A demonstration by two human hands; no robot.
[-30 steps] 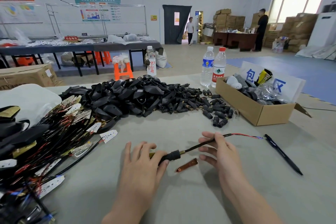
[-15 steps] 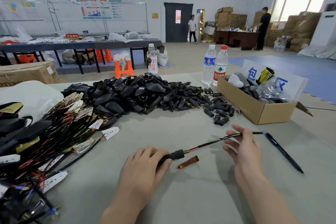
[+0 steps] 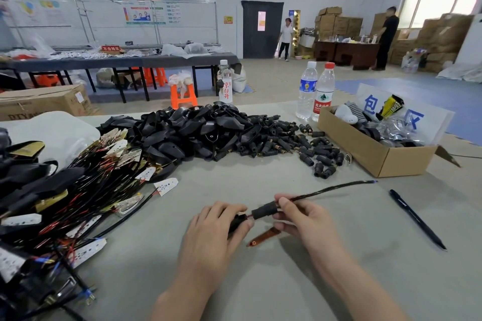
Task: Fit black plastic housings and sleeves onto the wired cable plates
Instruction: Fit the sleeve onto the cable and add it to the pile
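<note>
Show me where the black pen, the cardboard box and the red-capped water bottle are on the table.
black pen (image 3: 417, 219), head view, middle of its barrel.
cardboard box (image 3: 365, 150), head view, bare front wall.
red-capped water bottle (image 3: 324, 91), head view, clear body above the label.

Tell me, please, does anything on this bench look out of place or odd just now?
One thing: a loose copper-coloured strip lies alone on the table below the right hand, apart from the piles. A few black sleeves have strayed from the heap toward the cardboard box. Otherwise nothing looks spilled or damaged.
</note>
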